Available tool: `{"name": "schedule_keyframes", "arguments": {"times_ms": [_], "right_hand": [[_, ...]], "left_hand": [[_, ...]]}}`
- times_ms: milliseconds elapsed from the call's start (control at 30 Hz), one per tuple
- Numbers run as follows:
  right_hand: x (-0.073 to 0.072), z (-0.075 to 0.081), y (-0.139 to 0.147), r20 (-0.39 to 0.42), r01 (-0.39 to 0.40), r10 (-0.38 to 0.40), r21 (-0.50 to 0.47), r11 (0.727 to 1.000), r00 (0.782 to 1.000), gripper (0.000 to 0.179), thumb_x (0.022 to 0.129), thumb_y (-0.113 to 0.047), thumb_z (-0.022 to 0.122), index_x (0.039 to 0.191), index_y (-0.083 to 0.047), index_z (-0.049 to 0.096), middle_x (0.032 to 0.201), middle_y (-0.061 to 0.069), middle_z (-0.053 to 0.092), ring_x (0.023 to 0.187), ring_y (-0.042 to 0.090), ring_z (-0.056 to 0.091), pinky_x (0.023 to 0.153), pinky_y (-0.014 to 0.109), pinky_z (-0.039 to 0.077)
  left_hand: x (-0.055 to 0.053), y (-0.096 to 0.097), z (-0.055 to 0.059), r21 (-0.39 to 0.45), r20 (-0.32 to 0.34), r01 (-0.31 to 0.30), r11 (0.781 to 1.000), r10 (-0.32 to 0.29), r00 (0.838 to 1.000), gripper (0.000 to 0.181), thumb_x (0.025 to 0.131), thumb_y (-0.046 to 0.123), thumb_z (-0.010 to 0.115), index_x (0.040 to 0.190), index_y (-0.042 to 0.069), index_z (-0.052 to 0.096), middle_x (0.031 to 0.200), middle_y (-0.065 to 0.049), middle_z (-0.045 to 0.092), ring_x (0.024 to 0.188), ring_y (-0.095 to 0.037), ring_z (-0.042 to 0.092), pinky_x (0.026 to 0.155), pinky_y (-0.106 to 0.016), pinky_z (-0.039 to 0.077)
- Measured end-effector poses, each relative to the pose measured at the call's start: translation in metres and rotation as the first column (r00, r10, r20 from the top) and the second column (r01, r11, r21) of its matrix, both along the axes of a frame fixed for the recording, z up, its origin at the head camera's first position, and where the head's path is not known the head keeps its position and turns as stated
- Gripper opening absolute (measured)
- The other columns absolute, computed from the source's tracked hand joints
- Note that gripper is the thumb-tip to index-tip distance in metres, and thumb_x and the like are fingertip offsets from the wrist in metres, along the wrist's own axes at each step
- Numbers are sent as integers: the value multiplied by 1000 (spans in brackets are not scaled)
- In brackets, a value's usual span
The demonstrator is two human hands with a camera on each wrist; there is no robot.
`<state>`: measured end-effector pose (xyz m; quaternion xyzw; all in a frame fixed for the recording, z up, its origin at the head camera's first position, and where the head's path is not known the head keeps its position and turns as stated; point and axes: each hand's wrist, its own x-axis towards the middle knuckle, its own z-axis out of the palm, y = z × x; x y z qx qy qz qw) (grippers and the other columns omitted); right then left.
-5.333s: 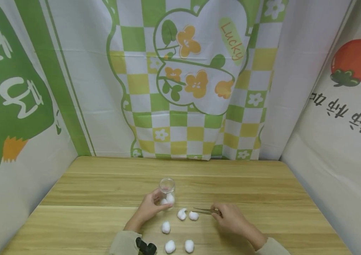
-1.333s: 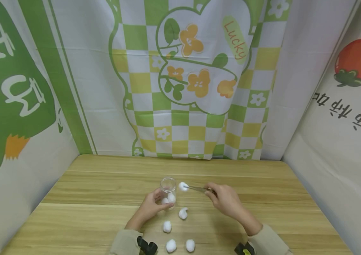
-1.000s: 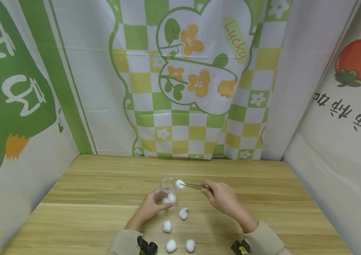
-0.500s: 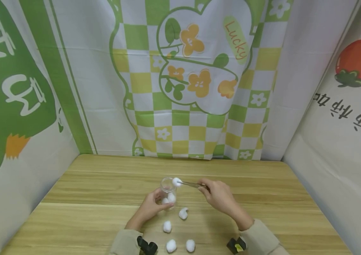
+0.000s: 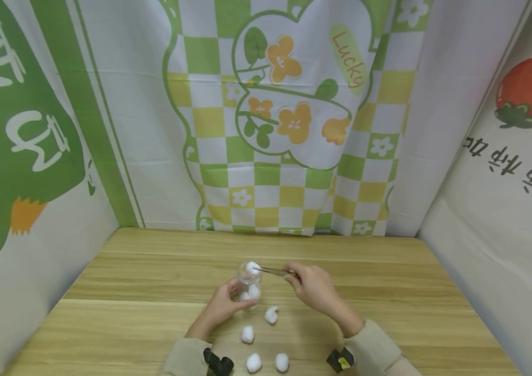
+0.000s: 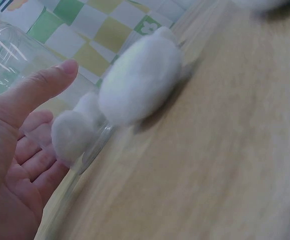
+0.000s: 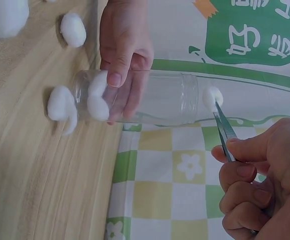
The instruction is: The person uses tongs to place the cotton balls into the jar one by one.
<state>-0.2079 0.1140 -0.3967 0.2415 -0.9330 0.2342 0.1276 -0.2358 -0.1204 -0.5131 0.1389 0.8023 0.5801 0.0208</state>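
My left hand (image 5: 221,307) grips the lower part of a clear jar (image 7: 167,97), which stands upright with its mouth uncovered. Two cotton balls (image 5: 254,292) show at the bottom of the jar. In my right hand (image 5: 316,290) is a pair of metal tweezers (image 5: 275,272), pinched between thumb and fingers. Their tips hold a cotton ball (image 7: 213,98), which hangs just above the jar's mouth. A curled cotton ball (image 7: 60,103) lies on the table beside the jar's base.
Nearer the table's front lie three more cotton balls: one left (image 5: 247,334), and a pair (image 5: 254,363) in front of it. They rest on a wooden table (image 5: 153,292). Printed cloth (image 5: 275,188) hangs at the back and both sides.
The tweezers lifted a cotton ball from the table's right side, then carried it left to over the jar's mouth. The left hand and jar stay put.
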Motion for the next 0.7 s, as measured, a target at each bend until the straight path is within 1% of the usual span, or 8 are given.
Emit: {"name": "schedule_keyframes", "arguments": {"times_ms": [200,400,533,700], "right_hand": [[0,-2,-3,6,0,0,5,1000,1000,7,92,-18,63,96,-14,67,58,-4,53,49,2,33,44,15,21],[0,-4,-5,19,1,-2,33,999,1000,9,92,-17,63,98,-12,66,63,-4,59,53,4,38,46,17,26],[0,-4,-5,44,3,-4,29,1000,999,8,91,-17,63,97,-11,66,65,-3,61,54,5,40,46,17,29],[0,-5,-4,63,-7,7,9,1000,998,8,92,-16,63,97,-10,66,66,-3,62,54,4,41,46,16,30]], "left_hand": [[0,0,1,2,9,-1,1000,1,1000,58,78,19,80,127,0,56,127,-23,63,121,-40,59,106,-52,47],[0,-1,1,0,7,2,1000,-2,1000,58,78,19,80,128,0,56,128,-24,62,120,-40,59,106,-52,48],[0,-1,0,-1,4,3,1000,-3,1000,58,78,19,80,129,1,56,126,-23,63,120,-40,59,106,-52,47],[0,-1,0,4,9,3,1000,-3,1000,58,79,18,79,129,2,56,126,-22,64,122,-40,58,109,-53,45]]}}
